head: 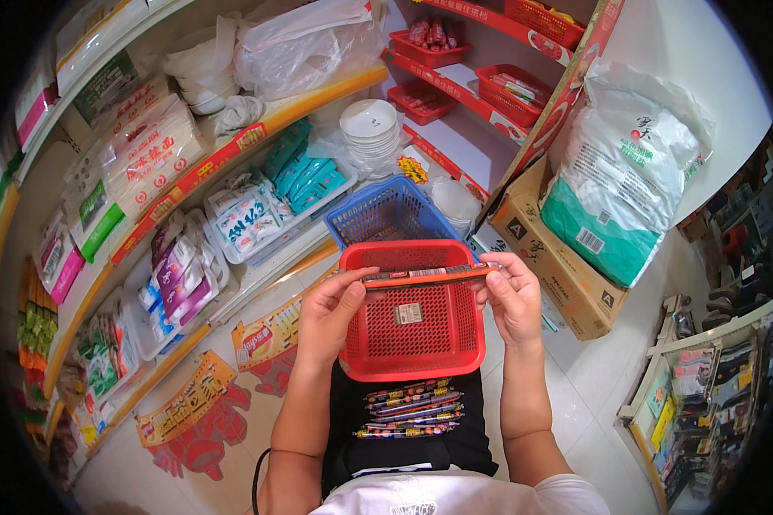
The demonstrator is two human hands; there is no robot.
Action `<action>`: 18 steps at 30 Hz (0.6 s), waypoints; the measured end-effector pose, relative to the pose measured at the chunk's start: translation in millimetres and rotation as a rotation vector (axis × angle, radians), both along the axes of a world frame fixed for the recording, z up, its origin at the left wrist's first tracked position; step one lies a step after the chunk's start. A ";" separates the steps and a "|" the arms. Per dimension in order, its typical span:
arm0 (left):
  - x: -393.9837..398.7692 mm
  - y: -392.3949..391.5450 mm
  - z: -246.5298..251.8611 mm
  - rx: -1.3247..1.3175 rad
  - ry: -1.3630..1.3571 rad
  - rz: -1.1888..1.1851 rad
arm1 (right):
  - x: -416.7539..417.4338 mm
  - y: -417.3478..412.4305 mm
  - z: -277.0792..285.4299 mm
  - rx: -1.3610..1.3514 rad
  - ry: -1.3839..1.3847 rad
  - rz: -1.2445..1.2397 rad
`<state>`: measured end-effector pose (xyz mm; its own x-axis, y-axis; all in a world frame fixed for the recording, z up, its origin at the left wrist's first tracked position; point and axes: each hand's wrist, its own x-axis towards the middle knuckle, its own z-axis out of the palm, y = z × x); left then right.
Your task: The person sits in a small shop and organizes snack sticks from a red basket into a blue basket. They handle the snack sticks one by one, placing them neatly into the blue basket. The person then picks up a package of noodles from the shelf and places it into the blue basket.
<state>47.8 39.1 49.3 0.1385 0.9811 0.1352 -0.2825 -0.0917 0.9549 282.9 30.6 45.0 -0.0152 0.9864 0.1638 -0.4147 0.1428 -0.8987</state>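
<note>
A slim snack packet (428, 275) with an orange edge and dark ends stretches level between my two hands. My left hand (330, 312) pinches one end between thumb and fingers. At the other end, my right hand (514, 297) grips it the same way. Below the packet is a red perforated plastic basket (412, 368), with a small label (408, 313) on its bottom. Several similar thin packets (412, 410), dark with colourful print, lie in a stack across my black-clothed lap, just in front of the basket's near rim.
A blue plastic basket (361, 222) stands behind the red one. Shelves at left hold noodle packs (158, 158) and trays of packets (251, 219). White bowls (370, 132) are stacked at the back. At right, a large plastic sack (612, 180) rests on a cardboard box (557, 270).
</note>
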 end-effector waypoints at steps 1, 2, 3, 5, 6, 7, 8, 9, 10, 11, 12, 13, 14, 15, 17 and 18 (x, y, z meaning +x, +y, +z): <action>1.0 -0.7 0.8 -0.001 -0.001 0.012 | -0.3 -0.4 -0.2 0.002 0.000 -0.005; 0.9 -0.8 0.4 -0.003 -0.009 0.008 | -0.3 -0.7 -0.3 -0.002 -0.005 -0.011; 0.8 -0.7 -0.1 -0.003 -0.016 0.005 | -0.3 -0.9 -0.2 -0.005 -0.009 -0.018; 0.0 -0.4 -0.9 -0.006 -0.018 -0.003 | -0.4 -1.1 0.0 -0.010 -0.014 -0.029; -0.7 0.1 -1.0 -0.008 -0.013 -0.008 | -0.5 -1.3 0.6 -0.012 -0.014 -0.036; -1.5 0.5 -1.4 -0.010 -0.008 -0.014 | -0.6 -1.5 1.1 -0.015 -0.015 -0.042; -2.4 1.0 -2.6 -0.012 0.023 -0.006 | -1.2 -1.8 1.5 -0.018 -0.009 -0.048; -3.6 1.6 -4.2 -0.013 0.054 0.004 | -2.2 -1.8 1.9 -0.021 -0.002 -0.053; -4.1 1.9 -5.1 -0.014 0.085 0.013 | -2.7 -1.8 2.2 -0.025 0.005 -0.059; -3.4 1.9 -5.4 -0.013 0.050 0.009 | -2.6 -1.5 1.8 -0.023 0.010 -0.054; -1.8 1.7 -5.7 -0.011 0.014 0.005 | -2.0 -1.1 0.8 -0.021 0.015 -0.050; -0.4 1.5 -5.8 -0.010 -0.021 0.000 | -1.4 -0.7 -0.3 -0.019 0.020 -0.046; 0.7 1.2 -5.6 -0.011 -0.024 0.006 | -0.6 -0.5 -1.6 -0.019 0.013 -0.043; 1.8 0.8 -5.2 -0.011 -0.026 0.012 | 0.6 -0.6 -3.1 -0.020 0.006 -0.041; 1.8 0.7 -6.3 -0.012 -0.035 0.015 | 1.0 -1.3 -3.6 -0.030 -0.003 -0.040; 0.5 1.1 -8.6 -0.013 -0.040 0.013 | 0.4 -1.9 -2.8 -0.040 -0.005 -0.040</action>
